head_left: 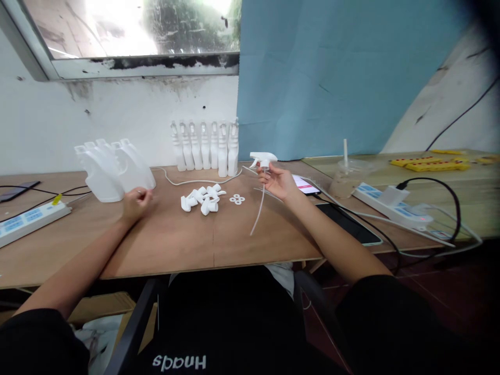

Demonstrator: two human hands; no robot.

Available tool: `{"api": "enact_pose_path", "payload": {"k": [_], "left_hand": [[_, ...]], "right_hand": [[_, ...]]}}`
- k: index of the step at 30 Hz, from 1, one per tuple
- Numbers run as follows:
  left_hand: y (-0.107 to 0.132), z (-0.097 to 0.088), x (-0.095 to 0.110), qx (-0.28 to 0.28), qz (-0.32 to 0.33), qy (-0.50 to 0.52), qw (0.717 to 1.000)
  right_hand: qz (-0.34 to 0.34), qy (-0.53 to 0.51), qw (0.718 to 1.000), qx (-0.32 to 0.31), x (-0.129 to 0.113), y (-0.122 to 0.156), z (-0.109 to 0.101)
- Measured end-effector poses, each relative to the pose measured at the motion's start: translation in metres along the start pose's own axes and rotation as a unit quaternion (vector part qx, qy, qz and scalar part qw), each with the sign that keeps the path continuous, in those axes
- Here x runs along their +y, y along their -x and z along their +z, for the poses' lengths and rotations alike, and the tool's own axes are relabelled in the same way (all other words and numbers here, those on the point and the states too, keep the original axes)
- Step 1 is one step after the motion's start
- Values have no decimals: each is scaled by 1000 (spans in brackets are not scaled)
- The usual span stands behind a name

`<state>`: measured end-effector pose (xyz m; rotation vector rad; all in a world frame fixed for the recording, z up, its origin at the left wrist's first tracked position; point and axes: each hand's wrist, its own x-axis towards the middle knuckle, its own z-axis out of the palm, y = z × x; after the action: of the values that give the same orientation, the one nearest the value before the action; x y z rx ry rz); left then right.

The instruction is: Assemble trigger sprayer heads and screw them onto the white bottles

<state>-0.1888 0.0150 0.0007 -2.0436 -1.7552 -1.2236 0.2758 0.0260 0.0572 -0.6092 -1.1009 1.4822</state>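
Raised over the table, my right hand (275,179) grips a white trigger spray head (265,158) by its collar. Its thin clear dip tube (258,212) hangs down from it at a slant. My left hand (136,204) is curled closed just in front of the translucent white bottles (103,174); whatever is inside its fingers is hidden. Between my hands lies a pile of loose white spray heads (201,198). Small white ring-shaped washers (237,199) lie flat to the right of that pile.
Several white spray bottles (203,148) with heads stand in a row by the wall. Power strips (33,221) and [cables] lie left and right. A tablet (347,223), a lit phone (307,185) and a cup with a straw (346,177) are at right.
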Motion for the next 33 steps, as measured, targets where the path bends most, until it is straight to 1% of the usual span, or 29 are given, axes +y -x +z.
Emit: {"api": "enact_pose_path", "payload": {"k": [1, 2, 3, 4, 5, 6, 8, 11, 14, 16, 19, 21, 25, 27, 29, 30, 33], "left_hand": [[2, 10, 15, -28, 38, 16, 999], [4, 19, 31, -73, 112, 43, 990], [6, 27, 46, -97, 171, 68, 978], [7, 34, 62, -104, 209, 92, 968], [9, 40, 76, -105, 233, 117, 960], [11, 46, 89, -102, 246, 140, 954], [14, 56, 112, -114, 268, 179, 940], [20, 69, 139, -130, 288, 226, 922], [24, 80, 163, -113, 289, 276, 910], [26, 84, 177, -85, 275, 306, 907], [28, 87, 190, -28, 252, 330, 909], [28, 86, 194, -17, 258, 330, 908], [29, 82, 195, -39, 304, 323, 895], [29, 80, 194, -37, 301, 327, 895], [29, 79, 193, -40, 278, 327, 902], [30, 78, 193, -45, 269, 326, 905], [31, 77, 193, -54, 266, 332, 903]], "right_hand": [[16, -2, 1000, 0, 0, -1, -1], [32, -2, 999, 3, 1, -1, -2], [47, 3, 999, 10, 2, -2, -4], [58, 12, 998, 19, 4, -3, -6], [63, 27, 997, 30, 5, -4, -7], [61, 44, 996, 41, 7, -4, -8], [37, 82, 995, 54, 11, -3, -8], [1, 131, 989, 62, 13, 1, -2], [-13, 168, 984, 62, 15, 7, 7], [-12, 185, 981, 49, 17, 11, 14], [-4, 209, 977, 46, 25, 17, 28], [2, 227, 974, 30, 33, 21, 39], [26, 247, 967, -59, 47, 28, 52], [28, 263, 957, -117, 48, 31, 54], [8, 306, 937, -167, 46, 33, 54], [-12, 335, 925, -178, 44, 33, 55], [-87, 404, 895, -167, 39, 34, 57]]}}
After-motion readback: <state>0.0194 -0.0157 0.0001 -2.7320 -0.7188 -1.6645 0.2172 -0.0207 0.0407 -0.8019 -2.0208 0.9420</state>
